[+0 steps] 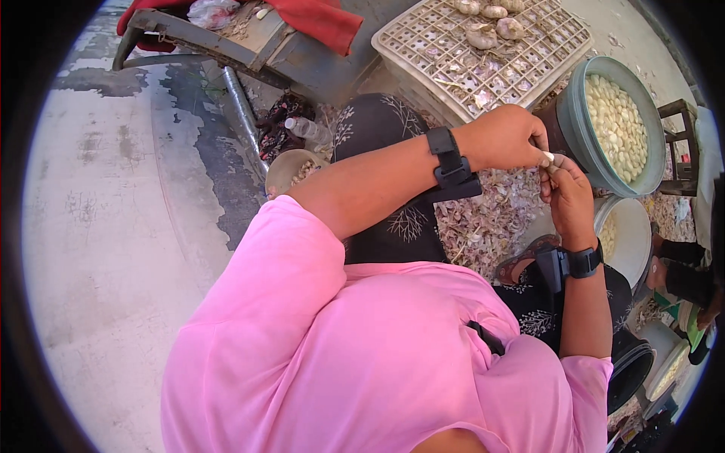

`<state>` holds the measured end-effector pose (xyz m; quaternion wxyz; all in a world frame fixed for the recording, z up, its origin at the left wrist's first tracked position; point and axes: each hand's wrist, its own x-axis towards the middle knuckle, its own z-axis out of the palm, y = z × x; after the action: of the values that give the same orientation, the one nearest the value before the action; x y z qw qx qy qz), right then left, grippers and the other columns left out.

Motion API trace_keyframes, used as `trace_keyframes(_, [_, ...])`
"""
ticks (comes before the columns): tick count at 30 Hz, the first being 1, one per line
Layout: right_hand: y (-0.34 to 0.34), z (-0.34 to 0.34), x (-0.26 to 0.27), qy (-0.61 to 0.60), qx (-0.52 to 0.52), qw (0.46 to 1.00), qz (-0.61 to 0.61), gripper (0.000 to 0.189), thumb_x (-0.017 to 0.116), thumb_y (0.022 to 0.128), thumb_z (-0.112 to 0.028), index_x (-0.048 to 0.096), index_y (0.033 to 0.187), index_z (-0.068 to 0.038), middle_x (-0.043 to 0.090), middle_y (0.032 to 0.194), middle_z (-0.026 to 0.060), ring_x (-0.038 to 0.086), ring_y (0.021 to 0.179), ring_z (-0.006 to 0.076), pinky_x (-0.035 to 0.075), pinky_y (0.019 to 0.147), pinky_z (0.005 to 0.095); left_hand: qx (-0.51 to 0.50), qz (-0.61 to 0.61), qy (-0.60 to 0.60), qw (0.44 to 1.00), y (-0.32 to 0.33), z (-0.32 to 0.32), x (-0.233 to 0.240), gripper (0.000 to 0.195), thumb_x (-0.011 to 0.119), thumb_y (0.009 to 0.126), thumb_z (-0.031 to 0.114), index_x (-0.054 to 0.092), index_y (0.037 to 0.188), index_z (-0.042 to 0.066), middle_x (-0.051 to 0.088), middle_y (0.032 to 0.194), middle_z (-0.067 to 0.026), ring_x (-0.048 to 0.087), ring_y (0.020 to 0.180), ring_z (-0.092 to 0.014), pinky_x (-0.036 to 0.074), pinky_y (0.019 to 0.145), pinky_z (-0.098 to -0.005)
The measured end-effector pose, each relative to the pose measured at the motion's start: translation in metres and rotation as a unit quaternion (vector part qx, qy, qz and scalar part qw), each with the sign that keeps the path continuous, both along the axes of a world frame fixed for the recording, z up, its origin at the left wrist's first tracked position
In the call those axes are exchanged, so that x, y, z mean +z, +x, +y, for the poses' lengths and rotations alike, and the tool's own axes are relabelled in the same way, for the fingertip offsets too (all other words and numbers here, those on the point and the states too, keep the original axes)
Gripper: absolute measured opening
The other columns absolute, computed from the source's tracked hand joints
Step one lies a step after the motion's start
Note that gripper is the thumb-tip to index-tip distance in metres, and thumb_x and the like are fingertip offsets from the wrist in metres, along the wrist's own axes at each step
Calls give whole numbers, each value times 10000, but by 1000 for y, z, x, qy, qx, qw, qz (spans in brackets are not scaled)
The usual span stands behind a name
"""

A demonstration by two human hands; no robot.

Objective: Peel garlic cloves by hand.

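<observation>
Above the floor beyond my knees, my left hand and my right hand meet at their fingertips. Pinched between them is a small pale garlic clove, partly covered by the fingers. Just right of the hands stands a blue-green plastic bucket, holding many peeled garlic cloves. Beyond my left hand, an off-white plastic crate with a lattice top carries several whole garlic bulbs and loose papery skins. Below the hands, garlic skins thickly cover the ground.
A white bucket with cloves stands near my right wrist, a black bucket lower right. Another person's leg shows at the right edge. Left of my knee are a bowl and a plastic bottle; a metal-framed bench stands farther off.
</observation>
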<state>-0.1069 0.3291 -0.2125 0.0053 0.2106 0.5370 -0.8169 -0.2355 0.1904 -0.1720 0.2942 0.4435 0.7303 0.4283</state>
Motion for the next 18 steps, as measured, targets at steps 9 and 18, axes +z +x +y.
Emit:
trace_keyframes(9, [-6,-4,-7,-24,21,999,16,140,494,840,-102,582,905,-15,486,684,-12,405,548,60,315,490,194,177,33,5,984,-40,-137,76,186,631,791,108,605,914,-28,625,764,-58,599,671,-102,494,622,-212])
trace_keyframes(18, [2,5,-13,-57,9,998,-16,206,458,809,-31,539,996,2,525,810,27,481,657,80,411,590,198,355,89,-396,842,-15,-367,-68,325,677,687,151,612,961,-12,642,785,-153,637,651,-204,492,620,-310])
